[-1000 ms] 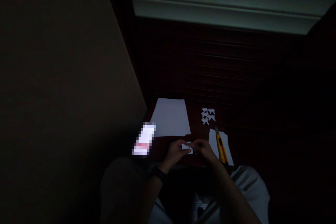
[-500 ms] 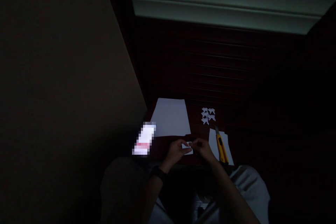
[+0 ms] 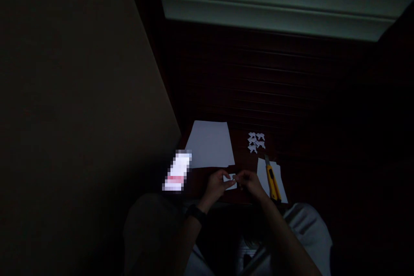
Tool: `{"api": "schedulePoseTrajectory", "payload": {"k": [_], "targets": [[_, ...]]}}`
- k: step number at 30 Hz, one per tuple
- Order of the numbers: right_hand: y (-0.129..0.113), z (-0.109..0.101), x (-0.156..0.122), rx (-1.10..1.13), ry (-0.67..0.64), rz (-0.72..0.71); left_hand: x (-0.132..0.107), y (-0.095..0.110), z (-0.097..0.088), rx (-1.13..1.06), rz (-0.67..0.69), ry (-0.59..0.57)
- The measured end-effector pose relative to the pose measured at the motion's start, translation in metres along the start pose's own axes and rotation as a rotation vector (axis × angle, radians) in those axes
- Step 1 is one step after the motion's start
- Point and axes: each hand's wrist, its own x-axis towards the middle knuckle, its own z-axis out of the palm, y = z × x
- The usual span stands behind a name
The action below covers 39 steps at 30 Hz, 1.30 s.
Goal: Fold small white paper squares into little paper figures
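- Centrally, near the table's (image 3: 197,187) closest edge, a small piece of white paper (image 3: 233,186) sits between the two hands.
- The left hand (image 3: 216,184) grasps this paper from its left side, thumb laid over the front; a dark band (image 3: 196,214) circles that wrist.
- The right hand (image 3: 249,182) has its fingertips at the paper's right edge, touching it; whether they pinch it, I cannot tell in such dim light.
- Beyond the left hand lie large white sheets (image 3: 210,144), stacked slightly out of line.
- A bright screen (image 3: 177,171), blurred into blocks, is beside their lower left corner.
- Just right of the right hand, a yellow cutter (image 3: 272,179) rests on smaller sheets (image 3: 263,177), its blade pointing away from the person.
- Past the cutter, folded paper shapes (image 3: 251,141) lie grouped in two columns, close together.
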Motion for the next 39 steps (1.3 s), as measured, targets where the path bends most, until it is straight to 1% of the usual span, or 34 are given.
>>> {"api": "schedulePoseTrajectory", "payload": {"k": [5,9,11,14,17,22,32,39], "targets": [[-0.001,0.000,0.000,0.001,-0.023,0.014,0.000,0.002,0.000,-0.019,-0.021,-0.017],[-0.003,-0.001,0.000,0.003,-0.043,0.020,-0.001,0.002,0.001,-0.042,-0.012,-0.022],[-0.004,-0.001,-0.001,-0.002,-0.050,0.023,-0.001,0.001,0.000,-0.036,-0.034,-0.023],[-0.004,-0.001,-0.001,-0.018,-0.035,0.021,-0.001,0.002,0.000,-0.028,-0.064,-0.013],[-0.004,0.000,-0.002,-0.023,-0.013,0.008,-0.002,0.003,-0.001,-0.041,-0.055,-0.015],[-0.008,0.002,-0.003,-0.025,-0.025,0.020,-0.001,0.004,0.000,-0.023,-0.080,-0.012],[-0.004,0.003,0.000,0.017,0.013,-0.025,0.001,-0.003,0.000,0.015,-0.016,-0.001],[-0.010,0.003,-0.002,0.035,-0.004,-0.007,0.001,-0.006,0.000,0.059,-0.014,0.007]]}}
